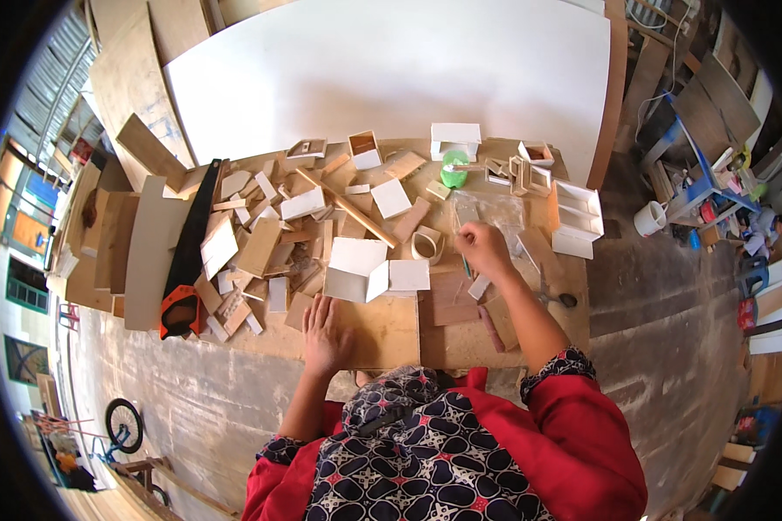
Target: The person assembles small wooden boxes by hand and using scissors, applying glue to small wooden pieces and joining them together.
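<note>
My left hand [326, 335] lies flat with its fingers stretched out at the near edge of the workbench, on a plain wooden board [382, 334]. Just beyond its fingertips stands a small white-faced panel assembly [356, 259] with upright walls. My right hand [485, 248] is raised over the right part of the bench, its fingers curled together; what they hold, if anything, is too small to make out. A thin green stick-like thing [467, 267] shows just below that hand. To its left is a round cardboard-coloured ring [425, 246].
Loose wood offcuts [261, 247] crowd the bench's left half, beside a handsaw [187, 269] with an orange handle. At the back stand a green container [453, 169] and a small white box [455, 139]. A white divided box [576, 217] sits at the right edge.
</note>
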The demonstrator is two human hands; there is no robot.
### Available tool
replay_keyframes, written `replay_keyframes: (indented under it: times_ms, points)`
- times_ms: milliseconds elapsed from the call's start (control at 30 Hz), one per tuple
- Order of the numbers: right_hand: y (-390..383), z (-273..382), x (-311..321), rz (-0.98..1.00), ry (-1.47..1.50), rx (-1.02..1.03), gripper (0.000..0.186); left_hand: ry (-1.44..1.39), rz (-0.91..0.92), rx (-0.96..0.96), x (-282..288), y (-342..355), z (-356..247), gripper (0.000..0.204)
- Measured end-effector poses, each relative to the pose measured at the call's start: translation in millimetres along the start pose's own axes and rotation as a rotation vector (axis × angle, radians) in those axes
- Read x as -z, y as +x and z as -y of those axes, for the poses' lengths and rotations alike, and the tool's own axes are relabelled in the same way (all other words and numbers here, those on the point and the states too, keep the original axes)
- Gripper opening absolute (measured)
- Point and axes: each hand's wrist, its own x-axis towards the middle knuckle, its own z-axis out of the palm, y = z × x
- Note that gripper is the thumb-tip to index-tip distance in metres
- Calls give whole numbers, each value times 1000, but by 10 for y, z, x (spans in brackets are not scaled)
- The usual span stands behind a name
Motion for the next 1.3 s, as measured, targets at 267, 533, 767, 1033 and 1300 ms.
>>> replay_keyframes:
  times_ms: [267,533,767,1033,1300]
  points:
    - [-387,41,260,68,1200,-604,9,-23,-28,-18,-27,10,-1,64]
    - [-685,83,237,188,1405,-604,11,-10,-18,-28,-28,-18,19,66]
    - [-729,28,304,-27,1063,-572,12,-23,-8,-32,-5,-12,9,65]
    - [-252,-396,274,-55,650,-551,14,-28,-22,-43,-20,6,-1,65]
    - [-189,-285,372,96,42,-107,24,-25,-8,-28,9,-25,3,64]
